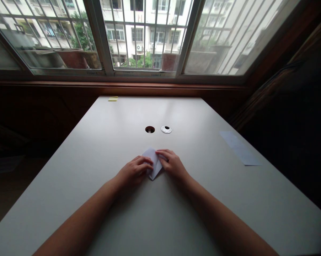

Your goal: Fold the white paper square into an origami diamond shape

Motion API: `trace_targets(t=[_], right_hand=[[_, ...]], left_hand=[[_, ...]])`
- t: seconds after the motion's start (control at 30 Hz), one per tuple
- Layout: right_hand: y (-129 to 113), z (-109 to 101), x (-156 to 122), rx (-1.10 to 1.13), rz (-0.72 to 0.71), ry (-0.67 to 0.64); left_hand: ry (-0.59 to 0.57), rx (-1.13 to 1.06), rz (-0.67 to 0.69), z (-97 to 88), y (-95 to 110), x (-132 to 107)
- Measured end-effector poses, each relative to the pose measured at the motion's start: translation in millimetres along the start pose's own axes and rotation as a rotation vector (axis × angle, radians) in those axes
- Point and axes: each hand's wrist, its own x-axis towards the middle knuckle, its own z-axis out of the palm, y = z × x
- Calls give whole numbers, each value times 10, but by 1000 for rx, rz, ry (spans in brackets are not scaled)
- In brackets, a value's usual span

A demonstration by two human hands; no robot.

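A small piece of folded white paper (155, 167) lies on the table between my hands, one pointed corner toward me. My left hand (136, 169) grips its left side, fingers curled over the paper's face. On the right edge, my right hand (172, 163) pinches the paper between thumb and fingers. Part of each side of the paper is hidden under my fingers.
The white table (117, 131) reaches back to the window wall. Beyond the paper are a round cable hole (150, 129) and its loose cover (166, 129). A paper strip (239, 147) lies near the right edge, a yellow sticky note (113, 99) at the far left.
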Motion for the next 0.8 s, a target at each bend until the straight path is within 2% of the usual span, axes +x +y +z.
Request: trace_targets(t=[0.13,0.33,0.8], right_hand=[[22,17,-20,-150,-88,-7],[15,7,-6,-176,-177,-40],[25,-5,-1,-188,-191,-79]], left_hand=[[-34,78,16,-18,25,9],[-64,100,37,-41,30,18],[-70,2,39,-100,49,44]])
